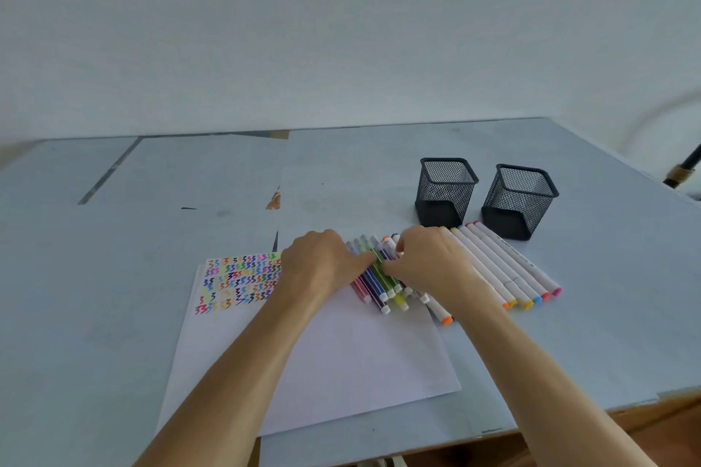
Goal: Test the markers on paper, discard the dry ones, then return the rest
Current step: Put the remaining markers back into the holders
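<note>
Currently both hands sit over a loose row of thin coloured plastic markers with white end caps [379, 279], lying side by side at the far right corner of the white paper sheet [341, 360] on the pale blue-grey desk [113, 277]. Left hand [322, 262] rests palm-down on the row's left side, fingers hidden, cannot tell their grip. Right hand [428, 258] has fingers [390, 267] pinched together around the green marker [381, 269] mid-barrel; looks clamped on it, not certain.

Beside them, thicker white-barrelled markers with coloured ends [504, 269] lie in a fanned row, running toward two empty black mesh metal pen cups [445, 190].

Paper's upper left carries many coloured test squiggles [239, 282], so testing seems well along.

Handling judgement: markers are light, stiff, smooth and round, so they roll and slip easily; neighbours touch, so pulling one may drag others. Best hold is mid-barrel between thumb and forefinger, lifting straight up. Caps likely need a firm pull.
</note>
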